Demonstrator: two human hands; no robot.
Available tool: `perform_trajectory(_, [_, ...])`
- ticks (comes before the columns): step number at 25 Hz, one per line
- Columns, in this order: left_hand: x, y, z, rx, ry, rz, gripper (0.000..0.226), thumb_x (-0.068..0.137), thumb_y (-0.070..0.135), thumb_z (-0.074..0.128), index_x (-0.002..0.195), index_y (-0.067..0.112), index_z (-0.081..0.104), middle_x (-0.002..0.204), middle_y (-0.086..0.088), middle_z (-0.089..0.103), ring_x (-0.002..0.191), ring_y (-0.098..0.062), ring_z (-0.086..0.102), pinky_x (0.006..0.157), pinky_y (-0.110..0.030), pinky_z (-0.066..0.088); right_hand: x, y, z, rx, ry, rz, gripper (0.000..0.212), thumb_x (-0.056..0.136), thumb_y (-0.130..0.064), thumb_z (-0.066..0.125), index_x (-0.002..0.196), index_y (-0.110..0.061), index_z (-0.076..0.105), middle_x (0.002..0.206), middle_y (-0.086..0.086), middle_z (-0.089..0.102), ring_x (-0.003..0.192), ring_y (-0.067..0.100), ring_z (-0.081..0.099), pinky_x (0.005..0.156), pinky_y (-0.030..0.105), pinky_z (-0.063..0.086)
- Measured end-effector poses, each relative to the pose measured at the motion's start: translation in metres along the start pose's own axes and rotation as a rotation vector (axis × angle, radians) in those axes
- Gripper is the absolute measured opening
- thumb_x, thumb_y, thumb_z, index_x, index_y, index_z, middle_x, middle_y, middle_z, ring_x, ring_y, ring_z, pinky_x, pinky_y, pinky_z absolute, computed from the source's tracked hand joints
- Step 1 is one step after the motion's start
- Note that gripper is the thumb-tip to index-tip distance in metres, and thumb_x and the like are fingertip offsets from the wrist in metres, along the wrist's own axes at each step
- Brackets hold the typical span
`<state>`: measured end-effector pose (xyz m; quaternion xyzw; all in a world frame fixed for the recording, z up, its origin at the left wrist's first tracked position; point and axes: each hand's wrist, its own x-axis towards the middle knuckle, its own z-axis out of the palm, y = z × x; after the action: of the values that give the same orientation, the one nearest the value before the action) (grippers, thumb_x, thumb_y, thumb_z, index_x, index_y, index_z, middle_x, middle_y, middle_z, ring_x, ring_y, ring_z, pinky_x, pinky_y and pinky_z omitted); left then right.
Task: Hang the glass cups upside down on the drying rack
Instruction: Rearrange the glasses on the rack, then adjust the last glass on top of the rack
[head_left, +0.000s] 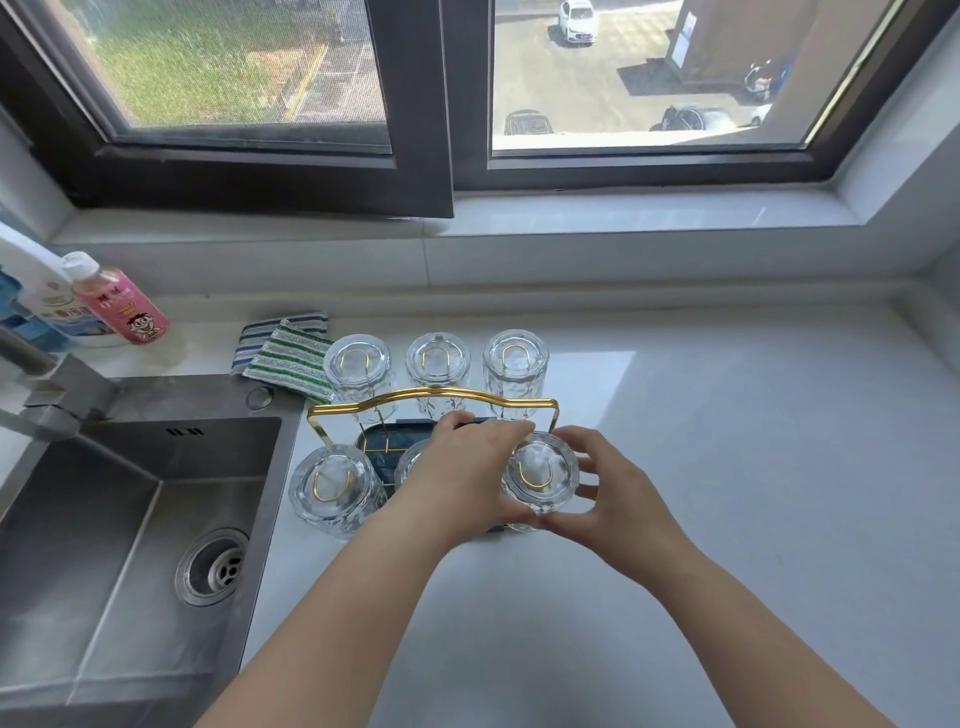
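A drying rack with a gold handle (431, 399) and a dark tray stands on the white counter. Three glass cups hang upside down on its far row: left (357, 364), middle (438, 359), right (515, 358). In the near row, one upside-down cup (330, 486) hangs at the left, and a middle cup (410, 462) is mostly hidden behind my left hand. My left hand (467, 467) and my right hand (608, 499) both grip the near right cup (540, 470), upside down over a gold prong.
A steel sink (104, 519) with a drain and a faucet (47, 384) lies to the left. Striped cloths (285, 353) lie behind the rack. Bottles, one pink (122, 301), stand at the far left. A window sill (623, 213) runs along the back.
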<state>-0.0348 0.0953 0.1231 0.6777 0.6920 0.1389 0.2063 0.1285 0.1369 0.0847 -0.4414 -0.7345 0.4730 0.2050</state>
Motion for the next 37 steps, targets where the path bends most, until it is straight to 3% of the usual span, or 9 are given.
perform_trajectory(6, [-0.002,-0.001,-0.002,0.006,0.004,0.003,0.083,0.066,0.047,0.075,0.137,0.031,0.033,0.139,0.009,0.047,0.123,-0.012,0.028,0.093,-0.024,0.014,0.001,0.001,0.002,-0.014,-0.001,-0.008,0.070,0.052,-0.041,0.083,0.111,-0.043,0.044,0.111,-0.025,0.058,0.101,-0.012,0.053,0.082,0.007,0.048])
perform_trajectory(12, [-0.002,-0.002,0.000,-0.010,-0.034,-0.023,0.086,0.066,0.047,0.075,0.138,0.031,0.031,0.142,0.008,0.044,0.127,-0.014,0.025,0.104,-0.030,0.018,-0.001,0.002,-0.001,-0.020,-0.041,0.009,0.076,0.053,-0.043,0.082,0.115,-0.043,0.039,0.116,-0.030,0.048,0.105,-0.016,0.046,0.080,0.002,0.043])
perform_trajectory(16, [-0.004,-0.005,-0.002,-0.020,-0.030,0.024,0.091,0.064,0.045,0.077,0.139,0.030,0.029,0.143,0.009,0.041,0.127,-0.013,0.026,0.102,-0.022,0.008,-0.004,0.003,-0.017,-0.059,-0.103,0.023,0.078,0.062,-0.018,0.082,0.119,-0.043,0.035,0.120,-0.021,0.045,0.110,-0.005,0.048,0.081,0.008,0.046])
perform_trajectory(19, [-0.011,-0.009,-0.015,-0.177,0.016,0.056,0.080,0.059,0.044,0.081,0.129,0.036,0.043,0.127,0.020,0.053,0.117,-0.001,0.042,0.100,-0.019,0.027,0.004,0.001,-0.049,0.009,-0.007,0.002,0.060,0.072,0.000,0.072,0.111,-0.037,0.046,0.113,-0.010,0.054,0.105,0.008,0.057,0.078,0.012,0.050])
perform_trajectory(21, [-0.006,-0.013,-0.034,-0.409,0.052,0.055,0.060,0.059,0.038,0.082,0.113,0.039,0.056,0.104,0.027,0.061,0.096,0.012,0.053,0.082,-0.006,0.039,0.022,-0.006,-0.065,0.067,0.141,-0.016,0.047,0.075,0.002,0.067,0.107,-0.029,0.052,0.106,-0.006,0.058,0.100,0.013,0.060,0.076,0.012,0.051])
perform_trajectory(24, [0.022,-0.022,-0.058,-0.444,0.217,0.059,0.044,0.066,0.027,0.080,0.105,0.030,0.060,0.096,0.019,0.065,0.089,0.003,0.059,0.076,-0.010,0.042,0.063,-0.018,-0.061,0.030,0.164,-0.023,0.046,0.073,-0.008,0.073,0.112,-0.022,0.052,0.111,-0.001,0.058,0.100,0.014,0.058,0.084,0.022,0.049])
perform_trajectory(26, [0.051,-0.027,-0.065,-0.229,0.247,0.019,0.054,0.069,0.027,0.078,0.117,0.023,0.054,0.111,0.010,0.062,0.107,-0.008,0.054,0.089,-0.019,0.037,0.089,-0.022,-0.048,-0.025,0.057,-0.009,0.065,0.068,-0.012,0.079,0.123,-0.021,0.045,0.124,0.001,0.052,0.109,0.014,0.051,0.093,0.030,0.045])
perform_trajectory(30, [0.101,-0.036,-0.052,0.276,-0.084,-0.072,0.087,0.071,0.039,0.074,0.140,0.016,0.027,0.146,-0.005,0.038,0.138,-0.023,0.023,0.114,-0.043,0.006,0.123,-0.021,-0.026,-0.109,-0.109,0.004,0.096,0.060,-0.016,0.085,0.137,-0.026,0.028,0.141,0.000,0.042,0.123,0.015,0.042,0.104,0.039,0.039])
perform_trajectory(37, [0.123,-0.044,-0.043,0.273,-0.191,-0.010,0.082,0.063,0.045,0.078,0.132,0.021,0.040,0.131,-0.001,0.053,0.131,-0.022,0.034,0.112,-0.050,-0.010,0.136,-0.014,-0.022,-0.059,-0.131,-0.020,0.103,0.051,-0.020,0.088,0.134,-0.035,0.029,0.123,-0.009,0.051,0.105,0.010,0.054,0.091,0.031,0.049])
